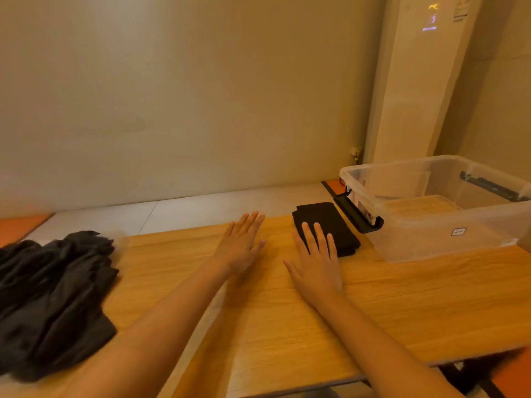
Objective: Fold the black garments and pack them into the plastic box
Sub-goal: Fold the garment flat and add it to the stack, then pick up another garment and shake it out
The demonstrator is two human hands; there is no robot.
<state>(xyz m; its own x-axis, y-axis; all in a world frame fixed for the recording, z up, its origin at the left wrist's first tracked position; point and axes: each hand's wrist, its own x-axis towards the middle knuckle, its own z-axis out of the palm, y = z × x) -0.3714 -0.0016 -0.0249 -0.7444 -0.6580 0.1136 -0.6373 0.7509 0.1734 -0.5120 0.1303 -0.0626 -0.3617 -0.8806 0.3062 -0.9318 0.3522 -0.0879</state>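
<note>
1. Wood-grain table (287,326) stands before a plain beige wall.
2. Garment (319,218), a flat black folded rectangle of matte cloth, lies near the far edge, its long axis running near-to-far along the box's side.
3. Clear, rigid box (431,242) sits just beside it, toward the far right corner.
4. Right hand (316,265) rests spread fingers (309,237) on its near end.
5. Left hand (240,248) is flat, its fingers straight and close together.
6. Crumpled black pile (54,297) lies at the left edge.

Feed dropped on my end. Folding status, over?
Left grip open, flat over table. Right grip open, fingers resting on folded garment beside plastic box. Box looks empty. Unfolded pile at left; nothing blocking.
</note>
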